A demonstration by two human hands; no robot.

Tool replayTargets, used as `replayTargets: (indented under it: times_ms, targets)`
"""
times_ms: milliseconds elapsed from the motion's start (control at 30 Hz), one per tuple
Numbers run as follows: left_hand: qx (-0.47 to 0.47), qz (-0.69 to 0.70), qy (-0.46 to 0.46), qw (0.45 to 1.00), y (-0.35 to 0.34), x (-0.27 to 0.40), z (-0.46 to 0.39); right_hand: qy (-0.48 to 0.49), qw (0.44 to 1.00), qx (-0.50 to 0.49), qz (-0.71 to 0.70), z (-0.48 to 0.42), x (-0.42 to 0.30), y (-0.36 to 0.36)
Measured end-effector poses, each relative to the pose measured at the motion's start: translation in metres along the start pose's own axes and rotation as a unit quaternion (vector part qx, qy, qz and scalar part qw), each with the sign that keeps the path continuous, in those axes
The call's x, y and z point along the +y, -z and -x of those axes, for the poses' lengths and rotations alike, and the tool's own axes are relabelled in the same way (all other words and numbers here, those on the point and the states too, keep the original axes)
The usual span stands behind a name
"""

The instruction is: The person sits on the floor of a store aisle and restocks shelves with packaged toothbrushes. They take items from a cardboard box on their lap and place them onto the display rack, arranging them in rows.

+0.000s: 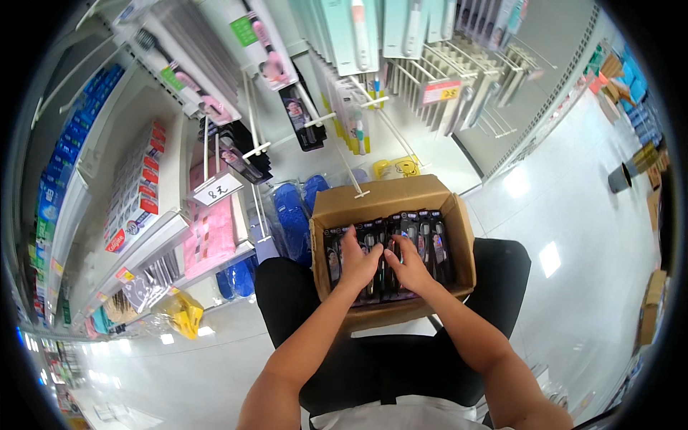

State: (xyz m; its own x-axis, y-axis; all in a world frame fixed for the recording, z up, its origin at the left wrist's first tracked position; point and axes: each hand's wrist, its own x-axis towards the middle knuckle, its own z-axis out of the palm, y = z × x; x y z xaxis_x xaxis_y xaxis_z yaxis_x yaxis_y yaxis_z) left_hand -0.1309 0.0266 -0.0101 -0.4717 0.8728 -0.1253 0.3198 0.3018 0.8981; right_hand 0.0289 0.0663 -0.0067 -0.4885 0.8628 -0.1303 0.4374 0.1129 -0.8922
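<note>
An open cardboard box [398, 189] rests between my knees, packed with black carded toothbrush packs [436, 244] standing in rows. Both hands reach down into the box from the near side. My left hand [361, 259] is over the middle-left packs, thumb and fingers spread. Close beside it, my right hand [411, 266] hovers at or touches the packs right of the middle, its fingers apart. I see nothing held in either hand; whether the fingertips touch the packs is hard to tell.
Above the box, metal display hooks [363, 193] jut out, one close over its far rim. More toothbrush packs [309, 121] hang there. Left are shelves with Colgate cartons [137, 188], pink towels [210, 236] and bagged blue slippers [293, 215]. Tiled floor [537, 215] extends right.
</note>
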Motion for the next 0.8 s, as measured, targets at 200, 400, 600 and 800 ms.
replayTargets:
  times_ms: [200, 400, 600, 800]
  targets:
    - [0.103, 0.217, -0.087, 0.967, 0.072, 0.083, -0.08, 0.201, 0.973, -0.088, -0.075, -0.071, -0.089, 0.02]
    - [0.118, 0.221, -0.173, 0.953, 0.122, 0.119, -0.198, 0.228, 0.916, -0.027, -0.328, -0.221, -0.174, -0.002]
    - [0.091, 0.257, -0.158, 0.949, 0.125, 0.129, -0.268, 0.297, 0.924, 0.179, -0.164, -0.3, -0.193, -0.027]
    - [0.003, 0.272, -0.23, 0.934, 0.132, 0.125, -0.298, 0.163, 0.929, 0.038, -0.33, -0.312, -0.211, -0.022]
